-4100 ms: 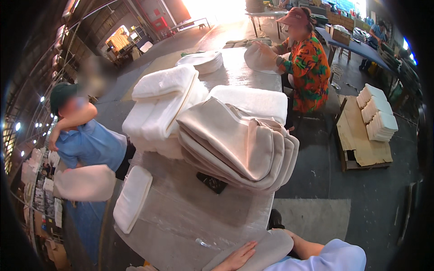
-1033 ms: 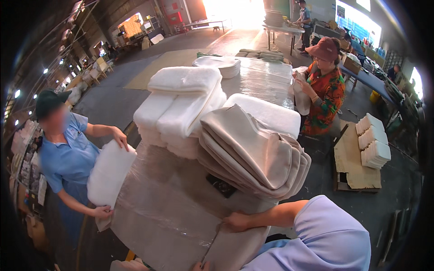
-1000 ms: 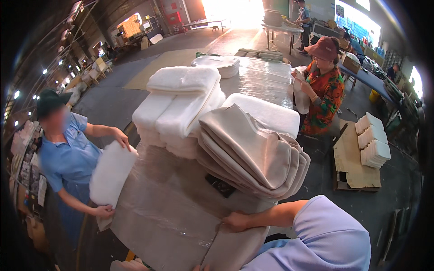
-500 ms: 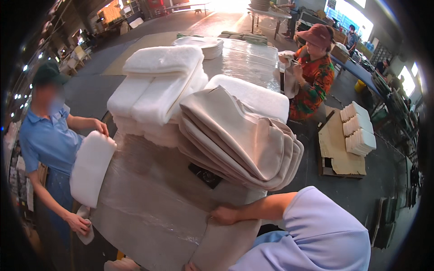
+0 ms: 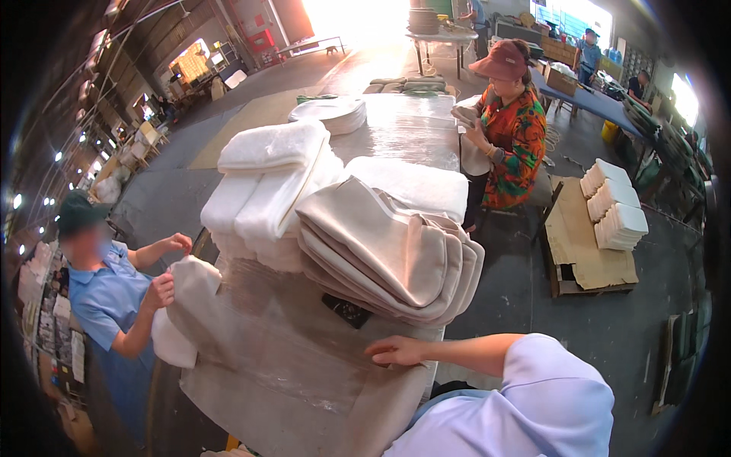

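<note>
My right hand (image 5: 396, 351) rests low over the plastic-covered table (image 5: 282, 343), its fingers stretched out to the left and apart from any grip. Under that forearm, a flat beige fabric piece (image 5: 392, 392) lies along the table's near edge. My left hand is out of view. Just beyond my right hand stands a stack of folded beige covers (image 5: 381, 244), with a small flat black object (image 5: 345, 310) partly tucked beneath its near side. Behind it, thick white padding pieces (image 5: 274, 183) are piled up, and another white pad (image 5: 411, 183) sits next to them.
At the left, a co-worker in blue (image 5: 114, 297) handles a white pad with beige fabric (image 5: 194, 305). Another person in a red cap (image 5: 514, 145) holds fabric at the far right. White stacks (image 5: 615, 206) stand on a cardboard-covered pallet (image 5: 586, 259) on the floor.
My right hand has loosened from the beige piece's edge, and its fingers now extend. My left hand has left view. The left co-worker has raised both hands, with beige fabric over the white pad.
</note>
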A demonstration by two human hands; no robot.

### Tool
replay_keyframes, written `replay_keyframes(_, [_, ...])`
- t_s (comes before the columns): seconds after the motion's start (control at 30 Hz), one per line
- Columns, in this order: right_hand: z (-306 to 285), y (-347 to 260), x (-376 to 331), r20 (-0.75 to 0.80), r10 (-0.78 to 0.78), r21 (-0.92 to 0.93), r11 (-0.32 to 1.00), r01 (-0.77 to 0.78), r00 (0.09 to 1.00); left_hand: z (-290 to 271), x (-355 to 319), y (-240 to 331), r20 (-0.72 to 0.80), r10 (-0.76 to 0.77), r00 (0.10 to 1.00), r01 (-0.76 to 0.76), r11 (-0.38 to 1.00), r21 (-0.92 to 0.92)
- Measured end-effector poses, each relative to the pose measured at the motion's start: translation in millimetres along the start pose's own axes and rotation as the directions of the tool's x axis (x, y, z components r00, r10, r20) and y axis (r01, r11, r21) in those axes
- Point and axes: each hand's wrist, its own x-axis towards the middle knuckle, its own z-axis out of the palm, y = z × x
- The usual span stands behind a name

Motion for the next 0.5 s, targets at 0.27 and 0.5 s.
replay_keyframes(0.27, [-3.3, 8.7, -63.5, 0.033, 0.141, 0.428, 0.893, -0.142, 0.989, 5.0, -27.3, -12.3, 0.125, -0.059, 0.990, 0.076, 0.987, -0.138])
replay_keyframes(0.5, [1.8, 30.3, -14.5, -0.085, 0.257, 0.555, 0.815, -0.168, 0.963, -14.9, -63.7, -33.7, 0.459, -0.144, 0.877, 0.455, 0.558, -0.694])
